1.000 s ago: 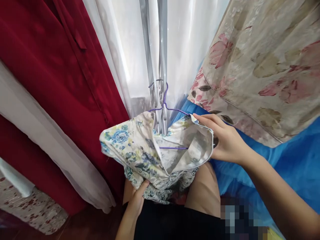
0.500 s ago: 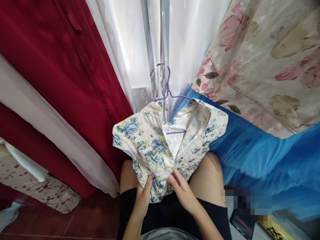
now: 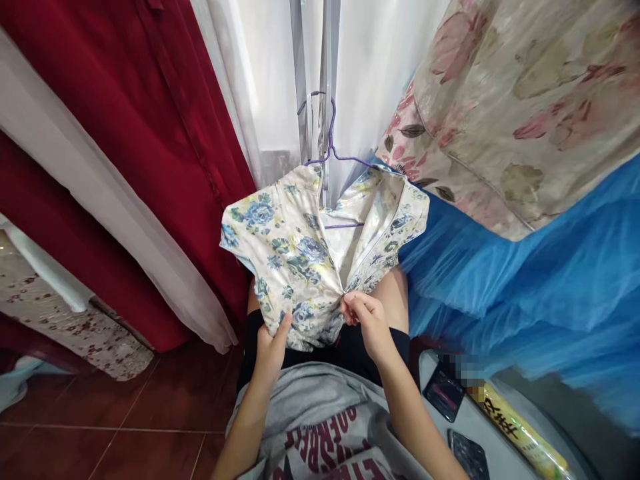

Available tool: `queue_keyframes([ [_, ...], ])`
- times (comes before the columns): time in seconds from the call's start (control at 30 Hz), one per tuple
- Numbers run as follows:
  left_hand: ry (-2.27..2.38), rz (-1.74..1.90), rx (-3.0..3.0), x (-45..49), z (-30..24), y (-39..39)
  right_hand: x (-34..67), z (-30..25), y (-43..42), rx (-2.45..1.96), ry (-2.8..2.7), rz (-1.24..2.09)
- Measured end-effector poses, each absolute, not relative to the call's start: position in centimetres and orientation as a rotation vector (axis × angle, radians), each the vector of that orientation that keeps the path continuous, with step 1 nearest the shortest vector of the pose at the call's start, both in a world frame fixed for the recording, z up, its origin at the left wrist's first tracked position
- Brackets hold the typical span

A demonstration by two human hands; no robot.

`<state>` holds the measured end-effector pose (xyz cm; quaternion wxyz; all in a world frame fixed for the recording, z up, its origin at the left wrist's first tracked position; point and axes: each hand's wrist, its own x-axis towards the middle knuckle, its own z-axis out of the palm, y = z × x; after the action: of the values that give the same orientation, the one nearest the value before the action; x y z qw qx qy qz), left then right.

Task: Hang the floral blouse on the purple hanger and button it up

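A short-sleeved floral blouse (image 3: 295,247), cream with blue flowers, is spread across my lap. It hangs on a purple hanger (image 3: 331,143), whose hook is up by the grey metal poles. The blouse's front is parted in a V from the neck down. My left hand (image 3: 273,340) grips the lower side of the fabric, thumb on top and fingers underneath. At the bottom of the V, my right hand (image 3: 363,310) is closed in a pinch on the edge of the opening. Whether a zipper pull or a button is between those fingertips is too small to tell.
Red cloth (image 3: 200,220) and sheer white cloth (image 3: 150,253) hang at the left. A floral skirt (image 3: 480,147) and blue tulle (image 3: 480,280) hang at the right. A grey surface beside me holds a phone (image 3: 444,393), another dark object (image 3: 469,453) and a yellow packet (image 3: 520,427).
My view has tilted down, so the blouse and hanger sit higher and more of my shirt shows. My right hand has curled into a tighter pinch at the opening; the left keeps its grip.
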<state>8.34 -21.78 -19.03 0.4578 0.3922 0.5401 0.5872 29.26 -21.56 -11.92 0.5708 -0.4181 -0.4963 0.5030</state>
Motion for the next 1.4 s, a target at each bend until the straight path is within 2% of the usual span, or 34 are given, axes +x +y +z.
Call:
queue_keyframes([
  [0.23, 1.313, 1.583, 1.013, 5.6, -21.4, -23.3, 27.9, -11.9, -21.9, -0.903, -1.151, 1.208],
  [0.37, 1.521, 1.796, 1.272, 6.2, -22.4, -24.1, 27.7, -12.2, -21.5, -0.873, -1.123, 1.229],
  [0.57, 1.224, 1.592, 1.963, 11.4, -18.5, -20.3, 27.9, -11.2, -20.9, -0.846, -1.205, 1.31],
  [0.83, 1.001, 1.601, 2.094, 14.3, -15.0, -16.0, 27.8, -8.7, -19.1, -0.925, -1.141, 1.493],
  [1.07, 1.078, 1.306, 2.171, 14.3, -15.2, -16.8, 28.6, -1.1, -13.5, -0.836, -1.079, 1.275],
  [1.23, 1.079, 1.347, 2.172, 15.4, -16.3, -17.9, 28.5, 5.1, -9.8, -0.782, -1.118, 1.086],
  [1.4, 1.065, 1.459, 2.106, 15.4, -18.0, -18.0, 28.2, 6.1, -10.9, -0.809, -1.251, 1.044],
])
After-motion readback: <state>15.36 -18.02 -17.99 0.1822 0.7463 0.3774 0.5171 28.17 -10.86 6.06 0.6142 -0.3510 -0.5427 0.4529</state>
